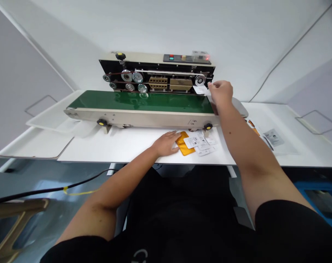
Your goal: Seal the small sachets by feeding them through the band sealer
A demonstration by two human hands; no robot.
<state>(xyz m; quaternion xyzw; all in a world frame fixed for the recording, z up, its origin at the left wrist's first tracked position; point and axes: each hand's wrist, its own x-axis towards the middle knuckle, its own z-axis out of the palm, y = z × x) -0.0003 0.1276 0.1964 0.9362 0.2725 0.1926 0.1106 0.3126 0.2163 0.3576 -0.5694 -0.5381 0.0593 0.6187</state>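
Note:
My right hand (222,92) is closed in a pinch at the right end of a band sealing machine (141,117). At its fingertips is a small white packet (200,90), its far edge just under the machine's right-hand roller. On the white table in front of the machine, my left hand (167,143) lies flat with its fingers stretched out. Those fingertips touch yellow-orange packets (185,149). Right beside these, several white printed packets (201,142) lie overlapping in a loose pile.
A green conveyor belt (144,102) runs along the machine. At the left stands a translucent plastic tray (53,113). More packets and a clear bag (275,138) lie on the table (305,124) at the right. A black cable (73,184) hangs at lower left.

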